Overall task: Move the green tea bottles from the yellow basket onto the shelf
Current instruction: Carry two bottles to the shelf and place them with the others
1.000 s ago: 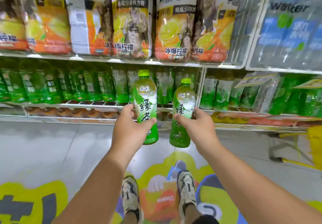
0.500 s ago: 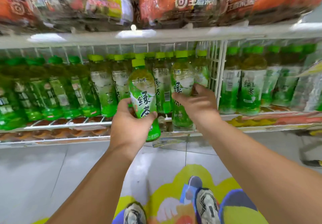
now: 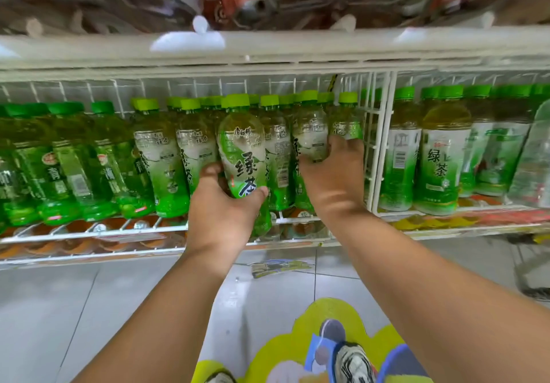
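Both hands are at the wire shelf (image 3: pixel 232 235). The left hand (image 3: pixel 221 210) grips a green tea bottle (image 3: pixel 242 156) just before its front edge; the right hand (image 3: pixel 330 174) is wrapped round a second bottle (image 3: pixel 309 132) already among the row there. Best to slide each in upright, base first, without toppling neighbours.

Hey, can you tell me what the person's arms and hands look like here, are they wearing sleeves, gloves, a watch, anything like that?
Both arms are bare from the frame's bottom edge to the wrists: no sleeves show. The left hand and right hand wear no gloves, and no watch, bracelet or ring is visible. The right hand is slightly motion-blurred, so small details there are hard to confirm.
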`<move>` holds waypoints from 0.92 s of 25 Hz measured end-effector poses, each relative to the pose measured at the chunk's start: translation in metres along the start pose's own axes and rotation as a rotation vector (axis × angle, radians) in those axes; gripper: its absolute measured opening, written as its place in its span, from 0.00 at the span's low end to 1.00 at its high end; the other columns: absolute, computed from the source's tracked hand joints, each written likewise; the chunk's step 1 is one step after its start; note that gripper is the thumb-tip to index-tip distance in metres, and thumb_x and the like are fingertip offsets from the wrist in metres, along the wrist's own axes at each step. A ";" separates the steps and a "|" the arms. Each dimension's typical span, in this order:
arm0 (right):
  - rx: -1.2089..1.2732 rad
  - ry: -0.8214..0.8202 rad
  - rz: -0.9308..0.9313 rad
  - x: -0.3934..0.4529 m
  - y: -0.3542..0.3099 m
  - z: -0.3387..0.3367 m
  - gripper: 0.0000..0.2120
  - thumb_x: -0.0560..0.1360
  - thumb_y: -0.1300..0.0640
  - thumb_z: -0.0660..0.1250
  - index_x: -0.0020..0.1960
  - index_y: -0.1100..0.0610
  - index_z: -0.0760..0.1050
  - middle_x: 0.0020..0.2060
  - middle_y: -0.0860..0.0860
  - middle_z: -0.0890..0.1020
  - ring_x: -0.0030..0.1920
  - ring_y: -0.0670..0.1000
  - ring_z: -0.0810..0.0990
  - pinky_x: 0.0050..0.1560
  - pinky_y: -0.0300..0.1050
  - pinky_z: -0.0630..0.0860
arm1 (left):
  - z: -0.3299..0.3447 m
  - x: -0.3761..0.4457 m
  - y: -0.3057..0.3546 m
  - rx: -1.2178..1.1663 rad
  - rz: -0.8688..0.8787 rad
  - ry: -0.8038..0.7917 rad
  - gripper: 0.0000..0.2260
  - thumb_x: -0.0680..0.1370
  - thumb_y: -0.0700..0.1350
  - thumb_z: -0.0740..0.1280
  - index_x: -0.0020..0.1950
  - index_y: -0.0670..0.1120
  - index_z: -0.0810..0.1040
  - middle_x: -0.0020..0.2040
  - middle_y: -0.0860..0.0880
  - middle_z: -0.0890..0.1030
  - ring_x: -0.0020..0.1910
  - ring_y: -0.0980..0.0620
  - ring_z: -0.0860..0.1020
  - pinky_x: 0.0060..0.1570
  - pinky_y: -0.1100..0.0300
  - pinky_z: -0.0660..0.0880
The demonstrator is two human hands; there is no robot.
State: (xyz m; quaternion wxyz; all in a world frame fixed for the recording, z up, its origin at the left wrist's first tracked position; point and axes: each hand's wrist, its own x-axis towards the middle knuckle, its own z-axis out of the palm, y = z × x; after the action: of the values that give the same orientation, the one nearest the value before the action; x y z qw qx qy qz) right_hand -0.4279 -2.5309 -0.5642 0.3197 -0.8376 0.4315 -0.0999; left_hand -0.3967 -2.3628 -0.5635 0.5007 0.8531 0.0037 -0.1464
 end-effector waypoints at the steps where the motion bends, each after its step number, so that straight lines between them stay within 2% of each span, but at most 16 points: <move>1: -0.012 0.014 -0.018 -0.001 0.003 0.001 0.18 0.75 0.54 0.71 0.62 0.60 0.75 0.60 0.56 0.71 0.52 0.57 0.77 0.51 0.42 0.73 | 0.002 0.003 -0.002 0.010 0.006 0.009 0.19 0.70 0.49 0.80 0.56 0.51 0.77 0.45 0.55 0.85 0.44 0.54 0.84 0.44 0.61 0.77; 3: 0.005 0.024 -0.051 -0.002 0.006 0.004 0.19 0.75 0.55 0.72 0.63 0.59 0.74 0.61 0.56 0.71 0.54 0.58 0.77 0.53 0.43 0.74 | 0.007 0.007 -0.001 0.011 0.006 0.029 0.19 0.70 0.49 0.80 0.55 0.50 0.76 0.46 0.52 0.84 0.44 0.52 0.83 0.42 0.59 0.78; 5: 0.042 0.023 -0.062 -0.004 0.010 0.007 0.22 0.74 0.55 0.73 0.65 0.58 0.74 0.61 0.55 0.71 0.56 0.59 0.77 0.58 0.49 0.77 | 0.013 0.011 -0.001 0.015 0.017 0.055 0.19 0.68 0.52 0.80 0.52 0.50 0.77 0.50 0.48 0.83 0.43 0.51 0.82 0.39 0.61 0.79; 8: 0.044 0.024 -0.071 -0.009 0.013 0.008 0.24 0.74 0.54 0.74 0.68 0.56 0.72 0.61 0.54 0.70 0.57 0.58 0.77 0.59 0.51 0.77 | 0.021 0.012 0.000 0.056 0.064 0.082 0.19 0.68 0.52 0.81 0.48 0.49 0.73 0.51 0.43 0.79 0.41 0.48 0.77 0.32 0.69 0.67; 10: 0.045 0.012 -0.075 -0.012 0.015 0.007 0.25 0.74 0.54 0.73 0.68 0.55 0.71 0.59 0.51 0.68 0.58 0.57 0.77 0.58 0.49 0.76 | 0.024 0.009 0.000 0.107 0.112 0.088 0.20 0.69 0.52 0.80 0.49 0.49 0.72 0.52 0.43 0.77 0.43 0.48 0.75 0.35 0.66 0.65; 13: 0.049 -0.023 -0.055 -0.015 0.020 0.006 0.24 0.75 0.53 0.72 0.69 0.55 0.70 0.58 0.49 0.67 0.60 0.56 0.75 0.57 0.42 0.71 | 0.022 0.004 -0.005 0.170 0.116 0.040 0.22 0.71 0.56 0.78 0.58 0.50 0.73 0.55 0.46 0.77 0.48 0.47 0.76 0.44 0.59 0.70; 15: 0.036 -0.072 -0.025 -0.018 0.025 0.005 0.28 0.76 0.52 0.72 0.73 0.56 0.68 0.65 0.52 0.68 0.64 0.56 0.74 0.62 0.43 0.72 | 0.020 0.001 -0.009 0.199 0.071 -0.018 0.27 0.73 0.60 0.76 0.65 0.49 0.73 0.56 0.46 0.78 0.51 0.44 0.78 0.47 0.57 0.72; 18: 0.014 -0.127 -0.013 -0.023 0.032 0.005 0.31 0.77 0.51 0.71 0.76 0.57 0.65 0.70 0.54 0.66 0.69 0.56 0.71 0.69 0.48 0.71 | 0.019 0.003 -0.011 0.215 0.072 -0.057 0.26 0.73 0.61 0.74 0.64 0.48 0.74 0.54 0.47 0.81 0.51 0.44 0.80 0.46 0.57 0.73; 20: 0.004 -0.139 -0.018 -0.024 0.033 0.005 0.33 0.77 0.50 0.70 0.77 0.57 0.63 0.71 0.54 0.65 0.70 0.56 0.70 0.70 0.50 0.70 | 0.015 0.004 -0.011 0.220 0.087 -0.062 0.29 0.73 0.63 0.74 0.66 0.49 0.74 0.56 0.49 0.81 0.54 0.46 0.80 0.50 0.54 0.77; 23: -0.068 -0.180 -0.024 -0.027 0.032 -0.001 0.34 0.78 0.47 0.69 0.79 0.56 0.60 0.72 0.54 0.65 0.72 0.57 0.67 0.70 0.51 0.70 | 0.006 -0.001 -0.011 0.348 0.110 -0.059 0.36 0.73 0.66 0.71 0.75 0.49 0.68 0.61 0.45 0.78 0.60 0.44 0.77 0.57 0.49 0.77</move>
State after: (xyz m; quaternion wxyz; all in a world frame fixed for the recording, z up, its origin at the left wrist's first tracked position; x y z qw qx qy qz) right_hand -0.4653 -2.5235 -0.5806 0.3274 -0.8586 0.3942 -0.0132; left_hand -0.4012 -2.3622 -0.5755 0.3525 0.9212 -0.0832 -0.1423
